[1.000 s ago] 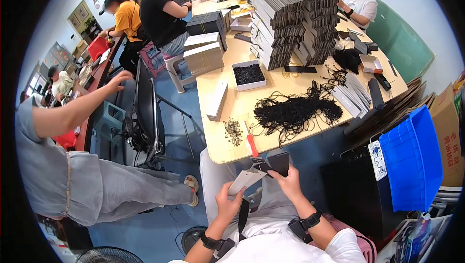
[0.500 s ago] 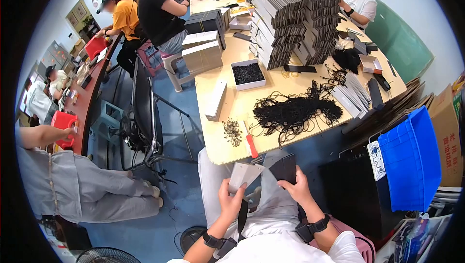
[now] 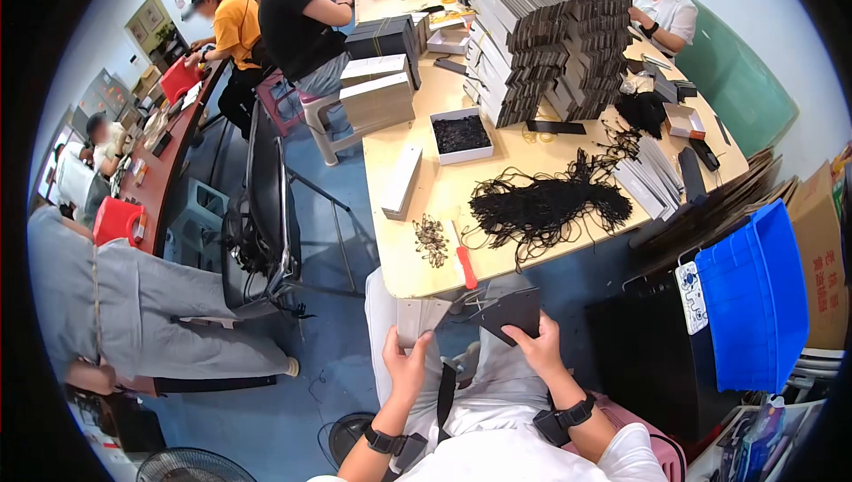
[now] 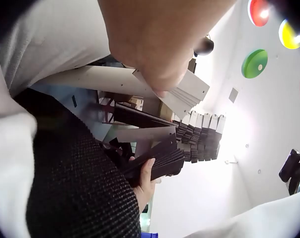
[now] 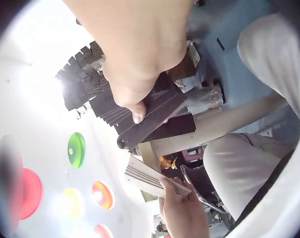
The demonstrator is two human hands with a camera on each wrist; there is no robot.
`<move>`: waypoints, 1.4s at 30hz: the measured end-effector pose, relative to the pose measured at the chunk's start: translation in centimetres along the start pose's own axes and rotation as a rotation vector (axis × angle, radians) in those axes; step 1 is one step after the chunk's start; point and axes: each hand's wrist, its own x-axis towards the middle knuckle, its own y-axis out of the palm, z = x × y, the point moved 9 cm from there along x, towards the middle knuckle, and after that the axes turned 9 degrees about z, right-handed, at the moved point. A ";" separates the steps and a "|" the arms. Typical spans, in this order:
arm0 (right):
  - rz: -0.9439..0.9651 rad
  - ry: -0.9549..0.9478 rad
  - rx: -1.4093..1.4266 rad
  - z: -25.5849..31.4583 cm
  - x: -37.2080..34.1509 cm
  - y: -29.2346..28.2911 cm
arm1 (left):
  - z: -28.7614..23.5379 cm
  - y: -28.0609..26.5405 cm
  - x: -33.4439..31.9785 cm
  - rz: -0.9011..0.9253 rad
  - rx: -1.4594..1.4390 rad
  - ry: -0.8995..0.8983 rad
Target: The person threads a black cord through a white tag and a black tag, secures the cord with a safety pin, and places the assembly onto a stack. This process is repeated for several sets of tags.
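Observation:
In the head view my left hand (image 3: 406, 365) grips a small stack of light grey cards (image 3: 419, 319) with punched holes, its thumb lying on the near face. My right hand (image 3: 539, 345) holds a stack of black cards (image 3: 513, 310), thumb across the top. Seen from the left wrist, the black cards (image 4: 162, 157) are fanned out. The right wrist view shows the light cards (image 5: 146, 177) slightly spread, edges stepped. Both stacks are held above the lap, just off the table's near edge, with a gap between them.
On the table (image 3: 390, 260) lie a heap of black cords (image 3: 546, 202), a pile of small pins (image 3: 430, 241), a red-handled tool (image 3: 465, 267) and a white box of black bits (image 3: 461, 136). Tall card stacks (image 3: 541, 47) rise behind. A blue crate (image 3: 754, 296) stands right.
The light and black stacks, close together a second ago, have moved apart; my left hand shifted left and the black cards turned flatter. At far left a standing person lowered an arm.

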 end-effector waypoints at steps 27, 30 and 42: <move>0.064 -0.012 -0.212 0.3 -0.3 -0.2 | -1.8 2.6 -0.8 0.010 0.211 0.064; 0.039 -0.062 -0.238 0.9 0.2 0.2 | -2.9 1.5 -0.6 -0.042 0.315 0.197; -0.019 -0.102 -0.245 0.4 0.6 0.5 | -1.1 2.0 -2.3 0.116 0.159 0.035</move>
